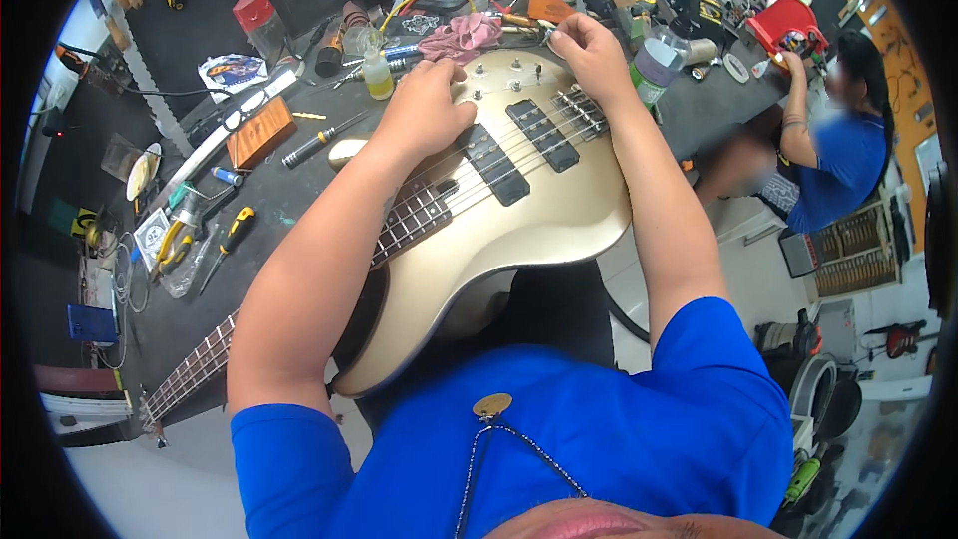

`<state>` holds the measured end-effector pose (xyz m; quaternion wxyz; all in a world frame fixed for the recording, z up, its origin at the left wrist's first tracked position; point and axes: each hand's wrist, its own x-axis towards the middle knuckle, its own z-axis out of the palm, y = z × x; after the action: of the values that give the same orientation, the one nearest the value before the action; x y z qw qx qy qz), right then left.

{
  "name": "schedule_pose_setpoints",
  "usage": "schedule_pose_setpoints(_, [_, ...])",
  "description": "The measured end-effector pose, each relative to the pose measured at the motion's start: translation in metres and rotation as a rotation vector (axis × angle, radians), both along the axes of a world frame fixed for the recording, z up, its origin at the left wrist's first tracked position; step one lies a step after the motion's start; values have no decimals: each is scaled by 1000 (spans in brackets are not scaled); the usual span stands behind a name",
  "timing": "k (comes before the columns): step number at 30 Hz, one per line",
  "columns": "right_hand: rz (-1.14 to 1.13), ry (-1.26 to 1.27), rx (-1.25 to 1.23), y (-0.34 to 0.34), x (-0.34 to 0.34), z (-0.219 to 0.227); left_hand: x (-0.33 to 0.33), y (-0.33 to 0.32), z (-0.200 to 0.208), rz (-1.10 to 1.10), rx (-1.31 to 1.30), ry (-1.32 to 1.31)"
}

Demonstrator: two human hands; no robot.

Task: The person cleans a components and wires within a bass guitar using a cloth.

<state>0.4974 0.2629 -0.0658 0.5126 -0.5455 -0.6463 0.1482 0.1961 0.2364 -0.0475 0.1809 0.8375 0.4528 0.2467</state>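
Observation:
A pale gold electric bass guitar (559, 215) lies across my lap and the bench edge, its neck pointing to the lower left. My left hand (429, 105) rests on the body's far edge beside the pickups (497, 165), thumb apart from its bent fingers, with nothing visible in it. Several control knobs (516, 86) stand between my hands. My right hand (594, 55) is at the body's far right edge, above the bridge (581, 110). Its fingers are pinched together, and whatever is between them is too small to name.
A pink cloth (464, 37), a small bottle of yellow liquid (377, 78) and a purple-and-green bottle (659, 60) stand beyond the bass. Screwdrivers (228, 245) and a wooden block (261, 135) lie at left. At right, a co-worker (838, 155) reaches to a red container (783, 30).

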Motion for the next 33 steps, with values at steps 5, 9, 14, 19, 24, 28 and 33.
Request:
schedule_pose_setpoints(5, [1, -103, 89, -42, -33, 51, -44, -36, 40, -95, 248, 117])
schedule_pose_setpoints(9, [93, -53, 13, -138, -14, 73, -102, -118, 89, -25, 161, 0])
schedule_pose_setpoints(14, [283, 56, -284, -244, 18, 34, -224, -241, 84, -89, -127, 2])
schedule_pose_setpoints(19, [631, -224, -1059, -298, 49, -23, -288, -341, 43, 305, -642, -676])
schedule_pose_setpoints(24, [95, -790, -1270, -324, 5, -139, -290, -342, -53, 109, -1035, 174])
schedule_pose_setpoints(28, [-143, -629, -1328, -323, -56, -161, -241, -370, -119, 94, -621, 562])
schedule_pose_setpoints(33, [-288, -539, -1070, -325, -65, -185, -269, -381, -235, -139, -515, 642])
